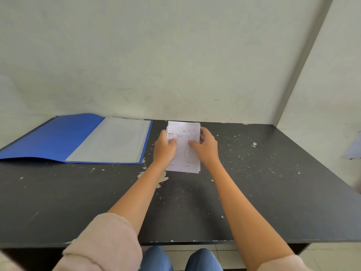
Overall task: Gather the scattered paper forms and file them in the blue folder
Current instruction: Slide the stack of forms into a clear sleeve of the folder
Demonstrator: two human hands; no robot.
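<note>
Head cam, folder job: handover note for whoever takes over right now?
Left hand: grip shut on the left edge of the stack of forms.
Right hand: grip shut on its right edge; the stack sits between both hands over the black table.
Blue folder: lies open at the table's far left, clear sleeve facing up, apart from the stack.
Done: forms look gathered; no loose sheets visible on the table.
Left: move the stack into the folder and close it.

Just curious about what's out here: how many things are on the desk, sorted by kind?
Folders: 1, the blue folder, lying open.
Paper stacks: 1, the forms, held by the left hand and right hand; the sheets in it are too close to count.
Total: 2
</note>
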